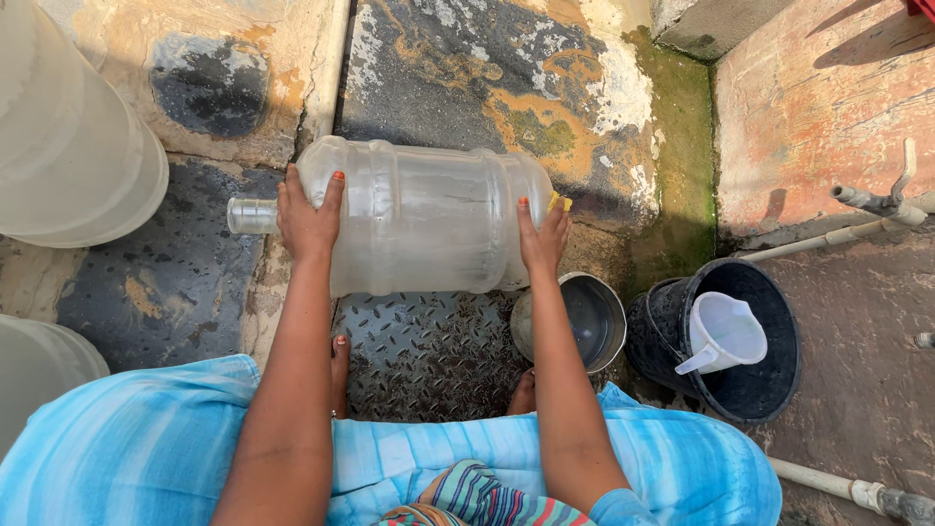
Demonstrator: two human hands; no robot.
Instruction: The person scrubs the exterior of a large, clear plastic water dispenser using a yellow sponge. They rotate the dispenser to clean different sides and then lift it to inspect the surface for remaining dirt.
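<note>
On the ground before me: the big clear plastic water jug (419,216) lies on its side across the metal tread plate (429,356), neck pointing left.
Left hand (307,219): my fingers spread flat over the jug's shoulder by the neck, pressing, not gripping.
Right hand (542,239): fingers half curled, pinching a small yellow sponge (559,204) against the jug's base.
Doing it well: I judge steady left pressure stops rolling while the sponge rubs.
Around: steel bowl (584,317) just beside my right wrist; black bucket (735,341) with a white jug-scoop (726,331); more clear containers (73,136) at left.
In the way: the bowl crowds my right elbow's path.
</note>
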